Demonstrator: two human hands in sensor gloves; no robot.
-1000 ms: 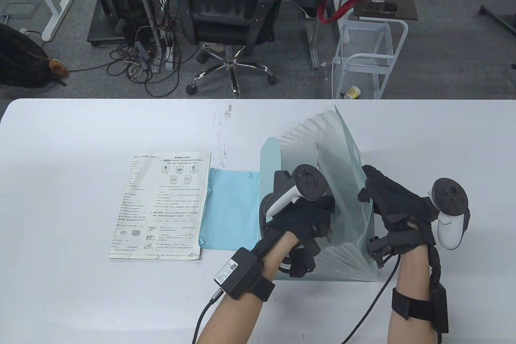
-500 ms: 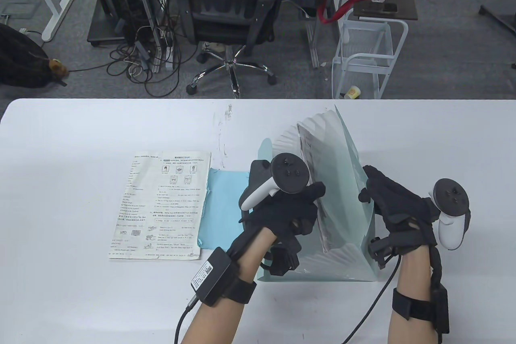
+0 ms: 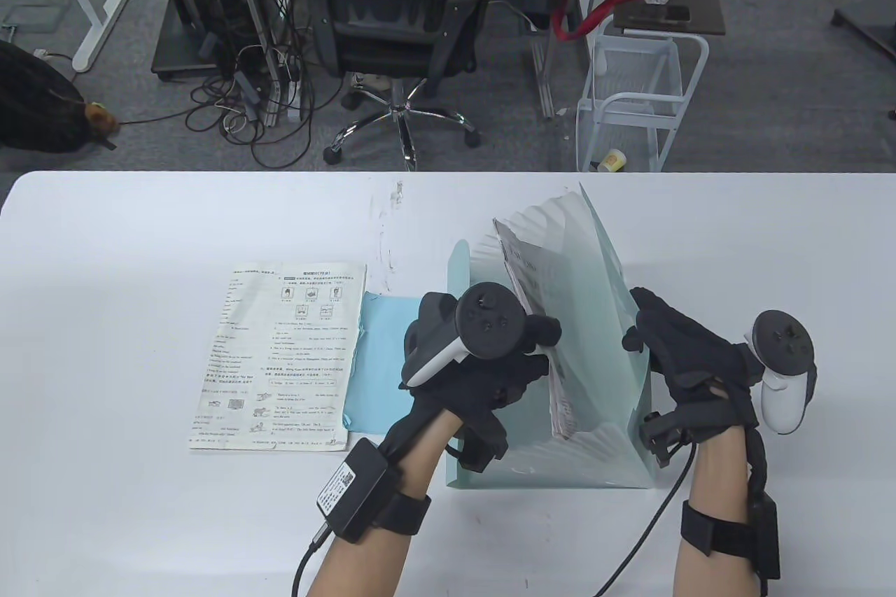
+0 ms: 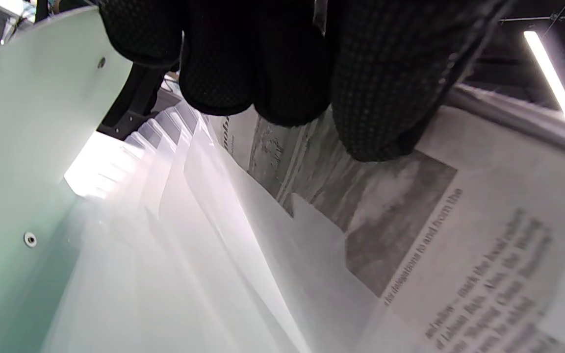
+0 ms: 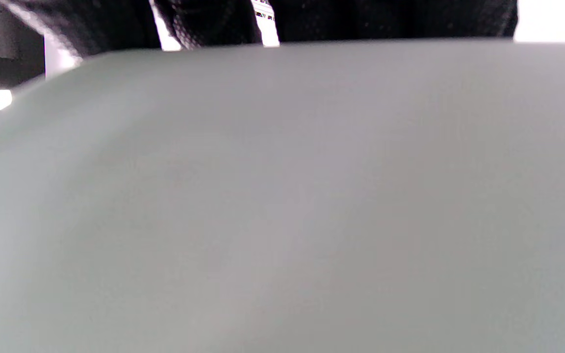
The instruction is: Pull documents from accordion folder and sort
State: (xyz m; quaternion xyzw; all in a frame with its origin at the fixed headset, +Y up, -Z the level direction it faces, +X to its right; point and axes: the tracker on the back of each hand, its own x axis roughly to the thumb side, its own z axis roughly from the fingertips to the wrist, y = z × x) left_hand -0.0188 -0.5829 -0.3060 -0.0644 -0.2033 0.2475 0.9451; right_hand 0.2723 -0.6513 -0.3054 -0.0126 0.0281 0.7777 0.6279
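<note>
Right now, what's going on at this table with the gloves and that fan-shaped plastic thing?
A person in sensor gloves is emptying an accordion folder that stands fanned open on the white table. The left hand grips a printed newspaper-like document, partly out of a pocket. The right hand rests on the folder's outer wall, steadying it. A printed worksheet and a blue sheet already lie flat to the left.
</note>
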